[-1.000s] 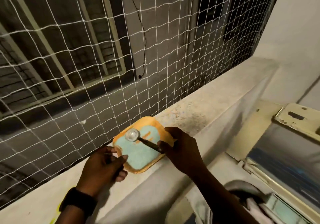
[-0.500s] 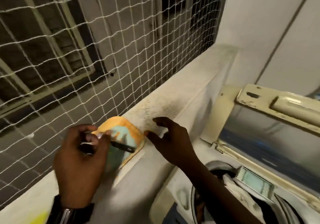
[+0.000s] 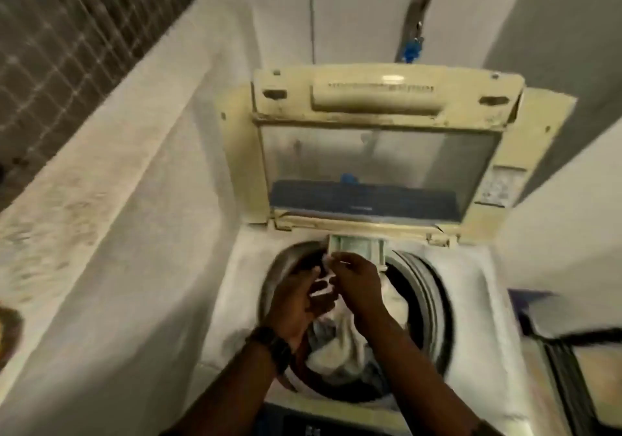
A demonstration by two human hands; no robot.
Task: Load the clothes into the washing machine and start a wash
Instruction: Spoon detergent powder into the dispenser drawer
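Right fingertips (image 3: pixel 340 267): gathered together, apparently pinching a small pale item (image 3: pixel 328 260); blur hides what it is.
Left fingers (image 3: pixel 311 275): spread and relaxed, gripping nothing that can be made out, set just under the right fingertips, probably to catch or steady.
Right hand (image 3: pixel 361 282): reaches over the drum towards its rear edge, knuckles upward.
Left hand (image 3: pixel 296 301): held beside and slightly below the right, nearly touching it; a wristwatch (image 3: pixel 274 343) sits on the wrist.
Dispenser tray (image 3: pixel 356 245): pale compartment at the back rim, directly beyond both hands; their position suggests something is being put into it.
Clothes (image 3: pixel 340 344): white and dark fabric already lying inside the drum (image 3: pixel 424 301), beneath the forearms.
Lid (image 3: pixel 380 166): stands raised behind the opening, window facing the person, giving free access from above.
Washing machine (image 3: pixel 478 301): top-loader set tight against a ledge (image 3: pixel 101 166) on the left.
Control panel (image 3: pixel 303 425): dark strip at the near edge, untouched.
Stage (judgement): loading looks done; dosing in hand; closing the lid and starting the wash remain.
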